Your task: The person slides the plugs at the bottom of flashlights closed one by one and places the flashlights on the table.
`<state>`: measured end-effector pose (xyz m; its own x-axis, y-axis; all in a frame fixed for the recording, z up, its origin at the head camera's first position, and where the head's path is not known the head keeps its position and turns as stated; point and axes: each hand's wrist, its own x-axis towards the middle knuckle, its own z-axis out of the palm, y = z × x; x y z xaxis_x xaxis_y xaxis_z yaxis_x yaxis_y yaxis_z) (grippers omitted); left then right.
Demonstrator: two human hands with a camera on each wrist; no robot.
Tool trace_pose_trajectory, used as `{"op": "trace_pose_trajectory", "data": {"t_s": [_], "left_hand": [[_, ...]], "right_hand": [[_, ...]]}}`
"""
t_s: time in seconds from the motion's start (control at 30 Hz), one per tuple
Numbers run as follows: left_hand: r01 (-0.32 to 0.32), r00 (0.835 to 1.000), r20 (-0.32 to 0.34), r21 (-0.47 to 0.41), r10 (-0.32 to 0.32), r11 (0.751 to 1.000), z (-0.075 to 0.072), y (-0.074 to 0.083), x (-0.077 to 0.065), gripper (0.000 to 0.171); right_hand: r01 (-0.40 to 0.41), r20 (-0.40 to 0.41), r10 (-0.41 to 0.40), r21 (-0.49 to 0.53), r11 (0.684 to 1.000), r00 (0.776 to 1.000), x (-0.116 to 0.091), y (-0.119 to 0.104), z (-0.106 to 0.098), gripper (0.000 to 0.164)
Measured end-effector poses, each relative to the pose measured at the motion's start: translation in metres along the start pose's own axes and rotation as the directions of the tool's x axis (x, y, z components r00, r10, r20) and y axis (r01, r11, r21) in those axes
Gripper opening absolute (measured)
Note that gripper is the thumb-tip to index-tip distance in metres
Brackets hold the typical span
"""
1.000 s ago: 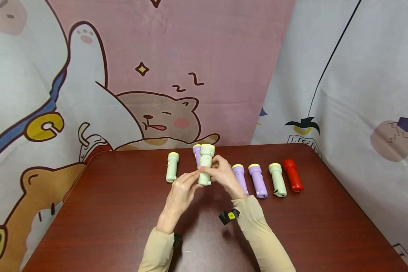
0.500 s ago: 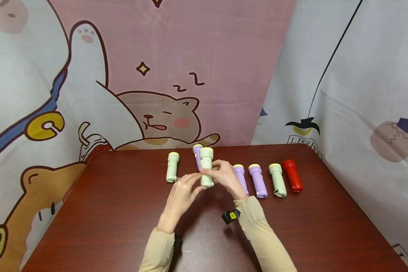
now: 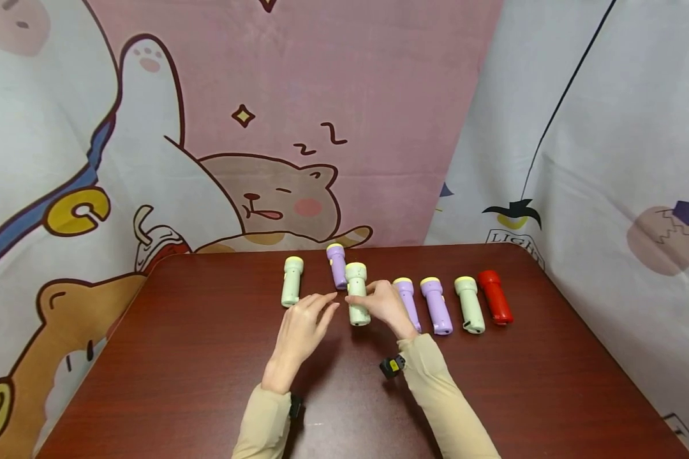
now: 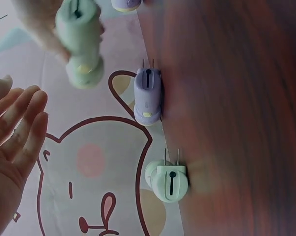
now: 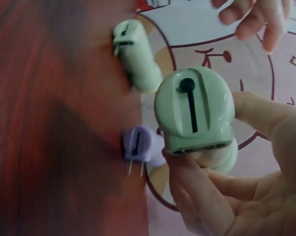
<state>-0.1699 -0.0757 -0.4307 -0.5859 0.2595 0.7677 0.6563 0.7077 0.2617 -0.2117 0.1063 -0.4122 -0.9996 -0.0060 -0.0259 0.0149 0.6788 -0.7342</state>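
My right hand (image 3: 388, 306) grips a light green flashlight (image 3: 356, 280) with a yellow rim, held upright over the table with its head up. In the right wrist view the tail of this flashlight (image 5: 194, 110) faces the camera, with a dark keyhole-shaped slot and no prongs sticking out. To its left, my left hand (image 3: 300, 328) hovers with fingers loosely bent, apart from the flashlight and holding nothing. Behind lie a purple flashlight (image 3: 337, 266) and another light green flashlight (image 3: 291, 282). Two metal prongs stand out from each of their tails in the left wrist view.
Right of my right hand lie two purple flashlights (image 3: 435, 306), one partly hidden by the hand, then a light green flashlight (image 3: 469, 305) and a red flashlight (image 3: 495, 297). All lie on the dark brown table (image 3: 166, 357), before a cartoon-printed cloth (image 3: 379, 127).
My right hand has lowered the light green flashlight and shifted it slightly right. My left hand's fingers, formerly at the flashlight's lower end, have come away from it. The small piece jutting from its base no longer shows.
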Motion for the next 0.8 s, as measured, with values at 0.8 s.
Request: {"op": "trace_pose_trajectory", "data": {"t_s": [0.8], "left_hand": [[0.112,0.993,0.02,0.033,-0.113,0.993,-0.007,-0.009,-0.001,0.017]], "right_hand": [[-0.09,0.013,0.098,-0.276,0.957,0.995,-0.003,0.021,0.001,0.037]]}}
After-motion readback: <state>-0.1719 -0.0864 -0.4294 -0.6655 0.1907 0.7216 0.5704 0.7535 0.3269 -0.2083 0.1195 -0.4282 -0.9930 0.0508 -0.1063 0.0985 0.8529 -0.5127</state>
